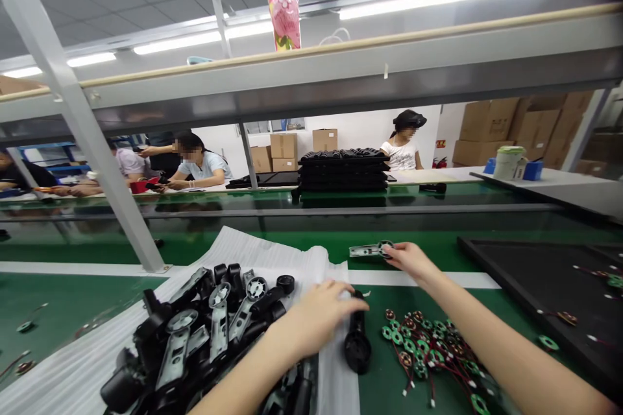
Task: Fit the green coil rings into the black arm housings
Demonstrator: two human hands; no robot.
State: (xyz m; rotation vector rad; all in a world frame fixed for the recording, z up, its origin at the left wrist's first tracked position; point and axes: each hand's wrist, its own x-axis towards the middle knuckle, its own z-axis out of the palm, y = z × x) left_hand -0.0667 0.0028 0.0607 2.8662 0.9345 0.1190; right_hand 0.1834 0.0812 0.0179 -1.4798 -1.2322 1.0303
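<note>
Right hand (413, 262): fingers pinching the round end of a silver part (364, 251), far and right of the left hand. One-end pinch, so I'd worry about tipping or slipping. Left hand (314, 314): fingers spread over a black part (357, 345); I can't tell if they grip. Careless contact could knock it. Left, a pile (219, 314) on foam sheet (341, 392): loosely stacked, forearm brush could topple it. Near right, tangled wired discs (421, 343) on the green desk (379, 395): right forearm could snag leads.
</note>
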